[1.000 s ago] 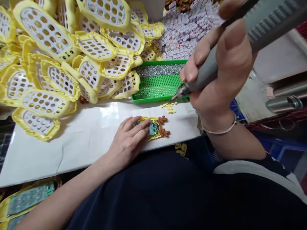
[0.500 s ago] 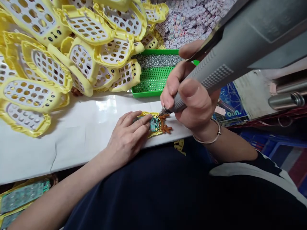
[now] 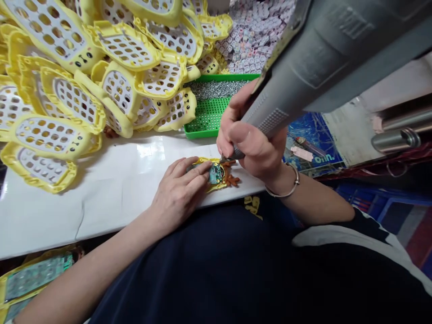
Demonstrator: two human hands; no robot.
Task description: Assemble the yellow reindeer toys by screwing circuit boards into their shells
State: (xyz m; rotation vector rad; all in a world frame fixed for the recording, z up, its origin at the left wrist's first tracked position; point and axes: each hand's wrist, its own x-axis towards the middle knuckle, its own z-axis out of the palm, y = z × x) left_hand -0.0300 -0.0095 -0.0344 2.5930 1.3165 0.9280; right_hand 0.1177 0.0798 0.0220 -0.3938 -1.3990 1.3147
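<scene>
My right hand [image 3: 253,144] is wrapped round a grey electric screwdriver [image 3: 290,85], which slants down to the left. Its tip meets the upper right corner of a small yellow plastic casing [image 3: 220,185]; the exact contact point is too small to make out. Inside the casing sits a green circuit board [image 3: 215,173], and brown antler-shaped parts [image 3: 232,180] stick out at its right end. My left hand [image 3: 180,186] holds the casing down on the white table, fingers laid over the board and covering its left part. The left thumb is hidden.
Behind the casing stands a green perforated tray [image 3: 202,133] with many small screws [image 3: 219,89]. Yellow perforated shells [image 3: 128,85] are piled at the left, small pale keys [image 3: 253,40] at the back. Metal tubes [image 3: 396,140] lie right; more boards in yellow casings [image 3: 38,276] are lower left.
My right hand and the screwdriver have shifted left, and the tip has moved slightly left along the casing's upper corner. My left hand keeps its place on the casing.
</scene>
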